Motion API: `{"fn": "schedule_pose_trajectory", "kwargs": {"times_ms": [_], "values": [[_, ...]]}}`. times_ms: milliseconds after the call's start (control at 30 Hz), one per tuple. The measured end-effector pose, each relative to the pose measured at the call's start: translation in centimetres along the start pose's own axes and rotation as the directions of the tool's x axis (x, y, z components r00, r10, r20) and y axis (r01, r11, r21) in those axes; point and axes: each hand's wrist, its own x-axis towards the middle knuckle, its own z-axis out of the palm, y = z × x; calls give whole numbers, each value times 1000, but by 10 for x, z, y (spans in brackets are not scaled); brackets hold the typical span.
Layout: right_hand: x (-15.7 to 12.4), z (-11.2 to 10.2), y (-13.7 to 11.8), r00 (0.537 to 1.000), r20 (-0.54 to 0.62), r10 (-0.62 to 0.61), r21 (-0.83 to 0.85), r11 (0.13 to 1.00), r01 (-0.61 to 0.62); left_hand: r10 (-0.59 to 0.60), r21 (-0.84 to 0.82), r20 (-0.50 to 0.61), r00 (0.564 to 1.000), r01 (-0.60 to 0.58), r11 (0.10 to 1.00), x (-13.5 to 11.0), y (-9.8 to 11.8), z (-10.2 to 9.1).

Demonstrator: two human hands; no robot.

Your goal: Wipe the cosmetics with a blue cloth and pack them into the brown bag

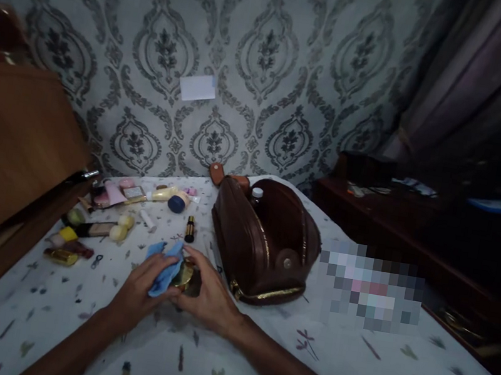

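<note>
Around a gold container [184,276], curled hands [140,281] [211,298]

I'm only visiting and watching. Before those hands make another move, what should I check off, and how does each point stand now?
1. Left hand has hold of the blue cloth: ok.
2. Right hand has hold of the gold-coloured object: ok.
3. Gold-coloured object in full view: not ok, fingers and cloth cover part of it.
4. Brown bag open: ok, its mouth gapes.
5. White-capped bottle steady in the bag: cannot tell, its lower part is hidden.
6. Cosmetics neatly lined up: not ok, they lie in a loose cluster.
</note>
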Motion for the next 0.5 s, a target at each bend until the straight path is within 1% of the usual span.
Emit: {"fn": "schedule_pose_trajectory", "kwargs": {"times_ms": [100, 200, 267, 333, 500], "values": [[1, 1, 0, 999, -42, 6, -53, 999, -8, -49, -55, 17, 999, 49, 997, 2, 5, 2], [1, 1, -1, 996, -77, 35, -83, 996, -41, -113, -101, 40, 993, 117, 988, 5, 10, 3], [0, 2, 0, 995, -89, 37, -108, 993, -47, -131, -129, 46, 990, 136, 982, 5, 12, 3], [0, 2, 3, 996, -85, 0, -143, 990, -12, -112, -142, 45, 993, 117, 983, 5, 12, 4], [3, 1, 11, 986, -15, -166, -227, 961, 158, -44, -88, 25, 999, 46, 995, 3, 9, 5]]}}
